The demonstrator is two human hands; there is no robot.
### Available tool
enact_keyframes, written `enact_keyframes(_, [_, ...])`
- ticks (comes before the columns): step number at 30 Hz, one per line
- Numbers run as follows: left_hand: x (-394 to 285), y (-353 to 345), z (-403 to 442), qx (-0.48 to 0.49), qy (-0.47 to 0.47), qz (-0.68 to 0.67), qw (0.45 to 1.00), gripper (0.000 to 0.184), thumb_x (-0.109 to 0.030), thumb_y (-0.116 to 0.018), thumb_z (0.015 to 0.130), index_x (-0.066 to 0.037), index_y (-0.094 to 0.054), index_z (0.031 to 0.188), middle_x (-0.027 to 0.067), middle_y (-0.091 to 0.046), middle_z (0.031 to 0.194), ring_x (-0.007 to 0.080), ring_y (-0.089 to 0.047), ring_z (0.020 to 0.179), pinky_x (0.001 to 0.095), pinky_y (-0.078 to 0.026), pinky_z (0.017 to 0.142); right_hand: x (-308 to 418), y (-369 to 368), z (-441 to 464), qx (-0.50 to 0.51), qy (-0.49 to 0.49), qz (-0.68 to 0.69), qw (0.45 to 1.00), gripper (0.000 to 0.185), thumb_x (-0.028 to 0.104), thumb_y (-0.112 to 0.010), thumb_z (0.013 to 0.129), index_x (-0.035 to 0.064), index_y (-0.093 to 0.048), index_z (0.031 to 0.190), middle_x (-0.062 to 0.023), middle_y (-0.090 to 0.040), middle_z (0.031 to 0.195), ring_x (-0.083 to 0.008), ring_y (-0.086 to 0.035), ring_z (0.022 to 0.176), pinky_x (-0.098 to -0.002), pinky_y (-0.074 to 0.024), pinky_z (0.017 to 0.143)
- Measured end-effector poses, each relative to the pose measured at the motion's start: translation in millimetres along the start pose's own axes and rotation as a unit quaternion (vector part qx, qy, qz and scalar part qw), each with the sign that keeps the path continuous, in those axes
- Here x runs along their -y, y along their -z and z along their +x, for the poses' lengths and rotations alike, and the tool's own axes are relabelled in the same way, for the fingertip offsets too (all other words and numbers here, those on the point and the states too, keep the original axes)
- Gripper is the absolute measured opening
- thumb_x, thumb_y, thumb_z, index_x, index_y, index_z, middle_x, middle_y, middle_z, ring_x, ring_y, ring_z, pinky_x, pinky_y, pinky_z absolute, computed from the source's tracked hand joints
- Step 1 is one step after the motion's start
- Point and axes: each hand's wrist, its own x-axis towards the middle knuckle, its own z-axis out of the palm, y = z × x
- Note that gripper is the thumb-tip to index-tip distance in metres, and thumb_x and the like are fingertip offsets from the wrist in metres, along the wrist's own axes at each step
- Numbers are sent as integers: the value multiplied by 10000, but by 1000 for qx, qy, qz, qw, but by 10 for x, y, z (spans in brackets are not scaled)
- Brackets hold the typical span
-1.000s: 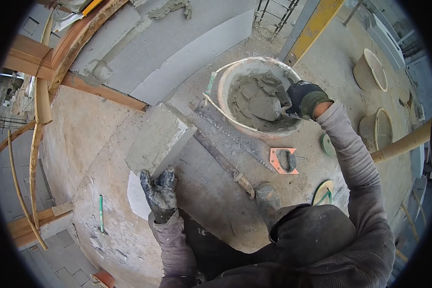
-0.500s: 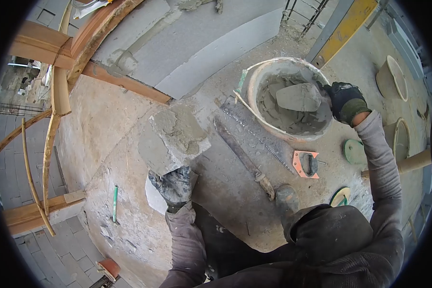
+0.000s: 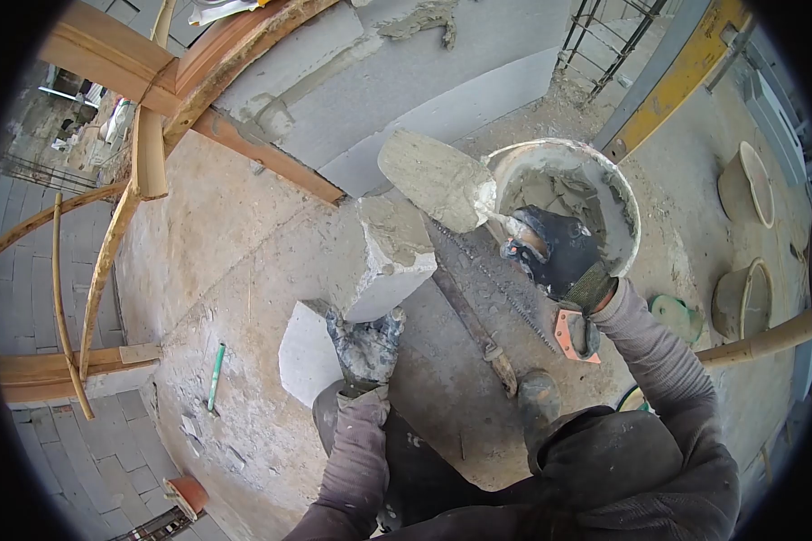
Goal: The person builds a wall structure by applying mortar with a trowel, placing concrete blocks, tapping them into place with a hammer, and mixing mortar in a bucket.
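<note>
My gloved left hand (image 3: 366, 347) is closed on the near end of a pale block (image 3: 393, 287), whose top and left faces carry grey mortar. Another white block (image 3: 307, 353) stands beside that hand on the floor. In my gloved right hand (image 3: 558, 252) is the handle of a trowel (image 3: 438, 180). Its mortar-coated blade points left, just beyond the block and apart from it. Behind the right hand stands a round bucket (image 3: 639, 212) with wet mortar (image 3: 550, 191) inside, partly hidden by the glove.
A handsaw (image 3: 565, 335) and a long blade with a worn handle (image 3: 469, 325) lie on the floor between my hands. A block wall (image 3: 424, 81) rises ahead, with wooden framing (image 3: 271, 155) at left. More buckets (image 3: 745, 185) stand right. A green stick-like object (image 3: 216, 377) lies left.
The trowel has come out of the bucket and swung left toward the block, carried by my right hand. The block in my left hand is turned, showing more of its white side.
</note>
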Motion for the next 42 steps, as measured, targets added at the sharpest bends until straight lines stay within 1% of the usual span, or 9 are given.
enact_keyframes(8, [1, -119, 3, -3, -2, 49, 999, 532, -436, -587, 930, -94, -506, 1329, 134, -538, 1338, 328, -525, 1210, 529, -494, 965, -22, 37, 62, -43, 58, -59, 996, 404, 248, -688, 849, 10, -617, 1168, -198, -679, 980, -349, -670, 862, -421, -534, 750])
enact_keyframes(22, [-97, 256, 154, -137, -51, 110, 983, 517, -447, -616, 913, -78, -528, 1265, 147, -550, 1233, 306, -547, 1102, 440, -545, 897, 176, 175, -83, 148, 36, 32, 988, 362, 285, -673, 855, 23, -635, 1102, -190, -674, 932, -381, -659, 825, -443, -533, 739])
enact_keyframes(24, [-72, 256, 188, -105, -129, 180, 970, 553, -154, -592, 954, -94, -311, 1427, 117, -412, 1365, 271, -473, 1218, 434, -505, 991, 215, 221, -18, 169, 56, 96, 979, 340, 277, -676, 853, 29, -635, 1082, -184, -671, 924, -385, -651, 813, -440, -527, 727])
enact_keyframes(27, [-65, 515, 280, -68, -247, 354, 900, 481, -174, -619, 940, -144, -408, 1370, 155, -465, 1328, 287, -508, 1170, 411, -530, 955, 83, 266, 46, 153, 67, 147, 975, 338, 274, -684, 852, 18, -628, 1066, -176, -668, 925, -363, -648, 821, -411, -512, 722])
enact_keyframes(28, [-95, 487, 207, -36, -238, 390, 889, 645, 19, -601, 907, -170, -285, 1436, 138, -412, 1377, 274, -483, 1201, 400, -515, 982, -7, 292, 87, 109, 6, 161, 981, 351, 282, -680, 860, 11, -625, 1075, -175, -667, 929, -336, -650, 840, -399, -508, 737])
enact_keyframes(31, [-177, 496, 117, -49, -212, 329, 919, 781, 105, -613, 858, -192, -218, 1463, 138, -371, 1402, 268, -475, 1209, 395, -510, 986, -92, 505, 111, 56, -85, 185, 977, 383, 306, -654, 894, -8, -619, 1110, -158, -669, 947, -256, -647, 886, -371, -505, 796])
enact_keyframes(33, [-183, 488, 89, -8, -270, 495, 826, 790, 96, -623, 856, -153, -196, 1472, 168, -342, 1411, 275, -474, 1213, 395, -503, 991, -176, 614, 140, 19, -77, 133, 988, 384, 312, -642, 911, -2, -615, 1132, -139, -664, 991, -236, -640, 880, -368, -509, 819])
enact_keyframes(39, [-124, 243, 51, -57, -185, 224, 955, 727, 39, -641, 875, -48, -210, 1455, 185, -367, 1389, 281, -496, 1193, 400, -493, 990, -553, 363, 537, 34, -224, 414, 882, 348, 287, -660, 919, 49, -612, 1169, -84, -653, 1054, -170, -646, 895, -306, -560, 824])
enact_keyframes(42, [-152, 384, 83, 23, -281, 519, 807, 708, 32, -625, 889, -70, -218, 1460, 148, -380, 1388, 285, -507, 1176, 402, -502, 987, -390, 387, 991, 106, -281, 389, 871, 342, 288, -676, 906, 35, -635, 1132, -85, -675, 971, -165, -661, 806, -308, -572, 766])
